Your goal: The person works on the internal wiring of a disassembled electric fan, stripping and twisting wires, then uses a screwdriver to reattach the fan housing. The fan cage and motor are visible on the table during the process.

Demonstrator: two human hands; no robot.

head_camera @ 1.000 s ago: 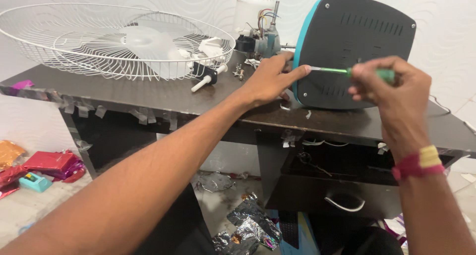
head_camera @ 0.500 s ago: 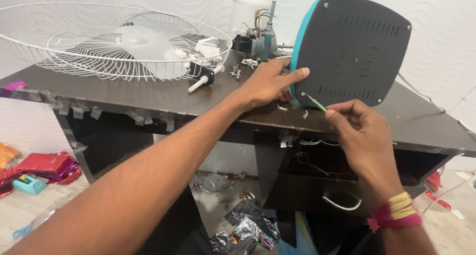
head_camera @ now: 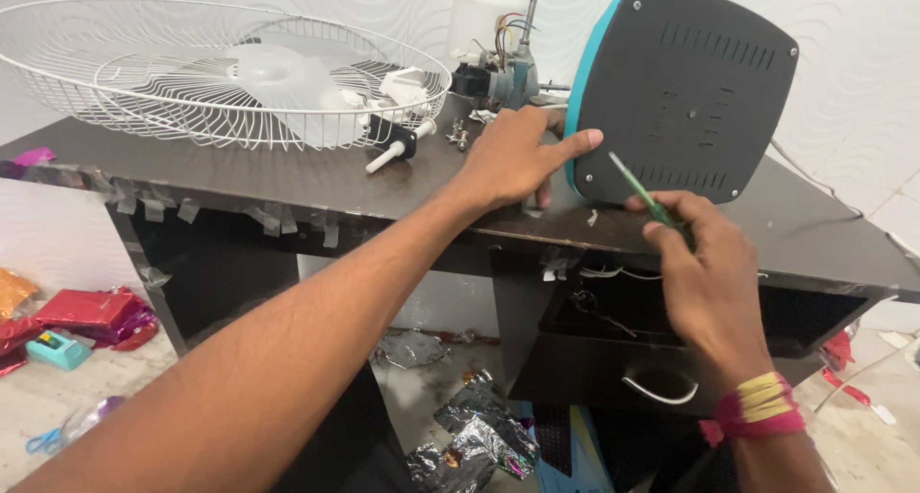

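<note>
A dark grey fan base (head_camera: 685,95) with a teal rim stands on its edge on the dark table (head_camera: 287,182). My left hand (head_camera: 517,153) steadies its lower left edge, forefinger stretched along the rim. Fingers of my right hand (head_camera: 704,263) pinch a green-handled screwdriver (head_camera: 644,198), whose tip points up-left at the base's lower left corner. Behind the base lies the fan motor (head_camera: 494,47), its white housing and coloured wires exposed.
A white wire fan guard (head_camera: 115,81) with a translucent blade lies on the table's left half. A black-and-white knob (head_camera: 398,143) and small screws sit beside it. Foil scraps, red packets and a drawer with a handle (head_camera: 656,388) are below.
My right hand dropped from beside the base's right edge to below its lower left corner, carrying the screwdriver. The tip now aims at that corner. My left hand stayed put.
</note>
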